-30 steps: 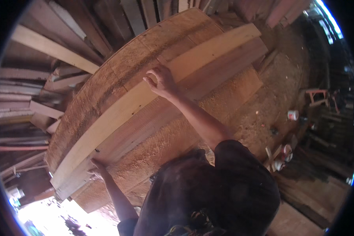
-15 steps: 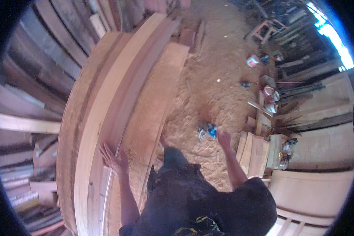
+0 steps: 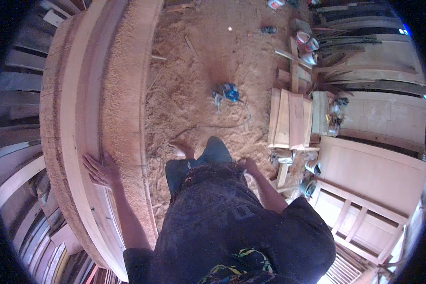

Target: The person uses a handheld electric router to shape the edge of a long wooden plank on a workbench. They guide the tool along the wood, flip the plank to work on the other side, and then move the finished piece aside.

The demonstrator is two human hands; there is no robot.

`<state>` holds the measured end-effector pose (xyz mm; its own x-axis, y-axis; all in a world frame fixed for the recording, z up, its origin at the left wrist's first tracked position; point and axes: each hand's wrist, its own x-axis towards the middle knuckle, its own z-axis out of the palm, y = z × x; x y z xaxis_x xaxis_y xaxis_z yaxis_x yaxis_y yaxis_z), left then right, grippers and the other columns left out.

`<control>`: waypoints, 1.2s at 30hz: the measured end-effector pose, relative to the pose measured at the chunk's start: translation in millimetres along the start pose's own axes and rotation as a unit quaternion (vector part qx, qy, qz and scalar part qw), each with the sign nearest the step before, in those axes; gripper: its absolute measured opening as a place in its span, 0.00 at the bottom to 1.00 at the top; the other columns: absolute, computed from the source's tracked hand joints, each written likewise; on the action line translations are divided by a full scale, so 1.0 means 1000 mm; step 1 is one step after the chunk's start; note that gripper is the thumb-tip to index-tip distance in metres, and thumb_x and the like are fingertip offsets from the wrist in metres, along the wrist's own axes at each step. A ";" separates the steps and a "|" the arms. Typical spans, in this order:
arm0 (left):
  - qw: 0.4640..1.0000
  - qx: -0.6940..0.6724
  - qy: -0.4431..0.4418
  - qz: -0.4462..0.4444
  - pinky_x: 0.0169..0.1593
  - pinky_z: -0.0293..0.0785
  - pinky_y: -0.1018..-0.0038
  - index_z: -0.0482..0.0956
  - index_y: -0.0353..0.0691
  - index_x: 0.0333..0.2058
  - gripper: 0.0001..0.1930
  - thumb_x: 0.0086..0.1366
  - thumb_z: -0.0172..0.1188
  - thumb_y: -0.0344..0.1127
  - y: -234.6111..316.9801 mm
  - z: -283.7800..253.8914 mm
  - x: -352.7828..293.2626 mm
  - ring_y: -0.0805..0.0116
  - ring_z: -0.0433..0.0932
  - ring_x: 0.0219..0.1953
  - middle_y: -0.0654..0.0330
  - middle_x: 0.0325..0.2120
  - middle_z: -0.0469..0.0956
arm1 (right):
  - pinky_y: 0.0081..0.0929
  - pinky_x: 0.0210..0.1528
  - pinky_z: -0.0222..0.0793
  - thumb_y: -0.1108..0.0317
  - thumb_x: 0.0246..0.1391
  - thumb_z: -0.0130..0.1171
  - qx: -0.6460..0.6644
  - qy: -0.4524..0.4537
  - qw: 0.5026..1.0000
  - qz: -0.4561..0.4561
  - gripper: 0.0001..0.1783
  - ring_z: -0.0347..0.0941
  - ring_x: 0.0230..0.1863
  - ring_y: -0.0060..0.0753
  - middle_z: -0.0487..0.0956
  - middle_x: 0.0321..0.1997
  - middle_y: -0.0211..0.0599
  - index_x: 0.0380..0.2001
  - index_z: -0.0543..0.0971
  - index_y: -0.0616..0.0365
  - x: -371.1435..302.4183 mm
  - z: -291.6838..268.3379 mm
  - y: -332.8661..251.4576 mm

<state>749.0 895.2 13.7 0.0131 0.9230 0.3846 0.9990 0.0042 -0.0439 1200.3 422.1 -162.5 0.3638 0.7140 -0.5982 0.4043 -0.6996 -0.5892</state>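
Worktop (image 3: pixel 130 90) runs down L side, long timber (image 3: pixel 84 102) lying lengthwise on it, and past its R edge sawdusty floor (image 3: pixel 189 104) gives moving room out to stacked boards (image 3: pixel 291 118), w/ blue power tool (image 3: pixel 229 93) btwn. L hand (image 3: pixel 102 171) is palm-down on timber, fingers spread, grip slack; R hand (image 3: pixel 248 166) sits low just beside the body, fingers partly hidden, can't tell its grip.

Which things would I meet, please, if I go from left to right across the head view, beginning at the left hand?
Left hand → bare foot → blue power tool → right hand → short boards → large pale wooden panel.
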 end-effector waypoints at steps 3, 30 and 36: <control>0.998 0.037 -0.045 0.002 0.70 0.57 0.45 0.56 0.47 0.75 0.45 0.70 0.55 0.67 0.006 0.008 0.002 0.54 0.57 0.76 0.55 0.76 0.58 | 0.29 0.28 0.75 0.53 0.65 0.64 0.374 0.076 0.906 0.182 0.17 0.81 0.32 0.29 0.85 0.33 0.34 0.41 0.84 0.57 0.010 -0.064 -0.042; 0.971 -0.017 -0.218 -0.094 0.78 0.45 0.54 0.41 0.36 0.77 0.59 0.61 0.76 0.47 0.139 -0.037 -0.050 0.48 0.47 0.78 0.40 0.76 0.43 | 0.28 0.45 0.80 0.41 0.63 0.65 0.366 -0.032 0.858 0.360 0.30 0.83 0.41 0.29 0.82 0.39 0.32 0.53 0.79 0.57 0.520 -0.126 0.226; 0.977 0.036 -0.207 -0.044 0.77 0.47 0.55 0.43 0.36 0.77 0.57 0.62 0.76 0.46 0.119 -0.032 -0.051 0.49 0.48 0.78 0.40 0.75 0.48 | 0.35 0.45 0.82 0.52 0.66 0.65 0.583 -0.083 0.778 0.217 0.22 0.81 0.35 0.32 0.82 0.38 0.33 0.52 0.78 0.57 0.564 -0.095 0.273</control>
<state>868.2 835.8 18.4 -0.1055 0.9943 -0.0149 0.9897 0.1036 -0.0984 1595.1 636.2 -609.2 0.1009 0.4572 -0.8836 -0.7987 -0.4924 -0.3460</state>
